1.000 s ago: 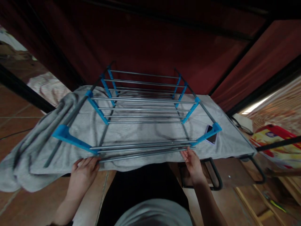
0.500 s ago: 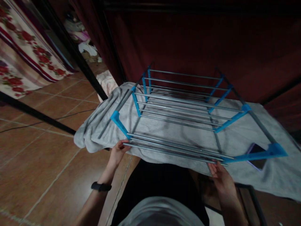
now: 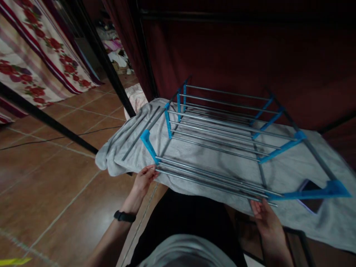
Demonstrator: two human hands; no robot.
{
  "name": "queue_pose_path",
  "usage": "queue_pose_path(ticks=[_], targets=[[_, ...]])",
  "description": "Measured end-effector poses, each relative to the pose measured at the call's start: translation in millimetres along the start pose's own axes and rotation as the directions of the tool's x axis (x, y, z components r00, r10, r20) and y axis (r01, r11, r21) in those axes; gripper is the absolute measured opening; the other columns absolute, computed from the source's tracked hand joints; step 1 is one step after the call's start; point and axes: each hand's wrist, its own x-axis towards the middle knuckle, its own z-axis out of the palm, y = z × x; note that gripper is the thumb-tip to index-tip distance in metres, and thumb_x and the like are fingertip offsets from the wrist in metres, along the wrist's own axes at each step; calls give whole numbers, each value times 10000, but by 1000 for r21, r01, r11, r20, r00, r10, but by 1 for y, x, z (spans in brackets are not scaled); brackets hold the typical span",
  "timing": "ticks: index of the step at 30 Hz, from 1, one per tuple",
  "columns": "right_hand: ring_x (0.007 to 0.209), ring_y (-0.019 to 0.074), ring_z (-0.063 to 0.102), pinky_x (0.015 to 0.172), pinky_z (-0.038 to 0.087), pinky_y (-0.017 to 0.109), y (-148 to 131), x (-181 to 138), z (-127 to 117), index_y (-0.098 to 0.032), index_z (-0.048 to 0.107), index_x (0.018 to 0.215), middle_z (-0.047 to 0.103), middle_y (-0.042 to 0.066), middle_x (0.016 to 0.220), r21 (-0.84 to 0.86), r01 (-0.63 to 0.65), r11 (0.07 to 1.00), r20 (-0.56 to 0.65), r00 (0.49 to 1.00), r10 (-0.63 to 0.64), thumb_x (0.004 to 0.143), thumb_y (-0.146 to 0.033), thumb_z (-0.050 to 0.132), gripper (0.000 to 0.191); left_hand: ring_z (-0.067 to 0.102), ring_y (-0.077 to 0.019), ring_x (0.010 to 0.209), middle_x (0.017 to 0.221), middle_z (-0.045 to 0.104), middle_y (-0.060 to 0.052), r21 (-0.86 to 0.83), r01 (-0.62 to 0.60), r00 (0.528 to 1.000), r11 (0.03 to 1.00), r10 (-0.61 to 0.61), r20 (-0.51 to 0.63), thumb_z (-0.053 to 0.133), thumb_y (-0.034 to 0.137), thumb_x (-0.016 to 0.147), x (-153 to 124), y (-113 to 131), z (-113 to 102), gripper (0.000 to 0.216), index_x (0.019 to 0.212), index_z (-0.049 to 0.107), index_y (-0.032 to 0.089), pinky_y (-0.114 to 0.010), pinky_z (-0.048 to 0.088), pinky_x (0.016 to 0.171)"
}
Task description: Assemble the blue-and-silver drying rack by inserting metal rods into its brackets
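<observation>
A rack of metal rods with blue plastic brackets lies across a grey blanket. Along its near side several metal rods run close together. My left hand pinches the left end of the nearest metal rod, just below a blue bracket. Near that rod's right end, my right hand has its fingers closed round it from below, partly hidden by the rod. Beside the right hand a long blue bracket reaches out to a grey side pole.
A phone rests on the grey blanket, partly under the right bracket. Loose grey rods lie at the blanket's left. Black frame bars cross the left side. Dark red curtains hang behind.
The whole view has shifted, so the rack and both hands appear slightly further right and lower. Both hands keep hold of the near rod.
</observation>
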Motion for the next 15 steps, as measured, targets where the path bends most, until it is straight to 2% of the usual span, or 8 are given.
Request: queue_pose_path(ticks=[3, 4, 6, 8, 11, 15], targets=[[876, 252, 720, 947, 621, 488, -8, -6, 9, -278, 621, 751, 685, 23, 810, 105, -14, 994, 7, 1000, 13, 725, -366, 811, 211, 695, -130, 675, 700, 708, 14, 7, 30, 1000, 1000, -30, 7, 667, 125, 878, -2, 6, 0, 45, 919, 684, 119, -236, 542, 664], [889, 246, 720, 956, 616, 483, -9, -8, 12, -276, 628, 764, 696, 20, 825, 153, -14, 988, 15, 1000, 12, 731, -370, 819, 216, 693, -120, 661, 701, 712, 21, 5, 44, 999, 999, -44, 10, 678, 98, 857, -1, 7, 0, 66, 915, 684, 130, -214, 543, 644], [880, 226, 720, 947, 618, 453, -11, -9, 16, -259, 639, 777, 712, 11, 841, 190, 4, 982, -10, 1000, -2, 709, -371, 858, 255, 699, -116, 651, 707, 724, 19, -24, 78, 994, 997, -80, -68, 706, 28, 773, 5, 7, 0, 153, 869, 691, 146, -188, 558, 619], [819, 189, 711, 913, 623, 395, -11, -6, 20, -244, 635, 760, 712, -12, 804, 230, -19, 973, -41, 999, 29, 650, -347, 909, 313, 705, -117, 657, 728, 737, 13, -25, 117, 988, 993, -119, -102, 661, -17, 755, 11, 6, 0, 197, 840, 697, 158, -182, 573, 606], [822, 163, 707, 879, 612, 331, -9, -2, 23, -231, 642, 757, 730, -15, 825, 292, -65, 954, -50, 995, 83, 599, -319, 935, 344, 715, -127, 673, 779, 762, 9, 1, 158, 983, 987, -158, -91, 629, -26, 754, 18, 4, 1, 232, 836, 705, 177, -202, 603, 621], [863, 175, 710, 867, 597, 321, -6, 1, 22, -236, 671, 787, 747, 5, 873, 267, -64, 961, -47, 996, 80, 623, -286, 886, 276, 731, -125, 730, 830, 777, -4, -27, 164, 984, 986, -165, -62, 627, -41, 729, 21, 1, 5, 248, 842, 702, 167, -198, 620, 681]])
